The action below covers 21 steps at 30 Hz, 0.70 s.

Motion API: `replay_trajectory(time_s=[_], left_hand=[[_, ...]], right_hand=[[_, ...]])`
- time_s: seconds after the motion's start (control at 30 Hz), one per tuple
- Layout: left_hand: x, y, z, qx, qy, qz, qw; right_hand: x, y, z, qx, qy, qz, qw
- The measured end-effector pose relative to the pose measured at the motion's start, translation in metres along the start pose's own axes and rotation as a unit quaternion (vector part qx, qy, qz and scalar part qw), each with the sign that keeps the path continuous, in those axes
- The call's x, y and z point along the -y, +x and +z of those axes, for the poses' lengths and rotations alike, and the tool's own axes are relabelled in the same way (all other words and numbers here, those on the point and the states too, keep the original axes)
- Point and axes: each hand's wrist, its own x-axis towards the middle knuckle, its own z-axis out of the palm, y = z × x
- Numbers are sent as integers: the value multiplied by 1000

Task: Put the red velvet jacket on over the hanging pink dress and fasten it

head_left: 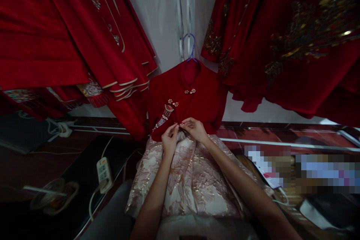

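Observation:
A red jacket (188,78) with a stand collar hangs in front of me on a blue hanger (192,47). Beaded fasteners (190,91) and a dangling beaded ornament (168,110) decorate its front. At its lower front edge, my left hand (170,138) and my right hand (194,128) meet with thumbs and fingertips pinched together. Between them shows a small beaded fastener (181,124), partly hidden by the fingers. Below the jacket, pale pink and gold brocade fabric (180,180) spreads under my forearms.
More red garments (56,37) hang on the left, and gold-embroidered red ones (295,63) on the right. A power strip (104,174) and a plastic bowl (53,195) lie on a dark surface at left. A phone (264,167) rests at right.

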Motion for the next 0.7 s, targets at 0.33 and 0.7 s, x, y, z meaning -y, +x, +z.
replay_trajectory(time_s=[0.33,0.7], left_hand=[[2,1,-1,22,5,-4,1000],[10,3,-3,20,9,-18,1000]], right_hand=[[1,-3,4,-15,-17,-22,999],[4,-9,10,-50,-110,-109,987]])
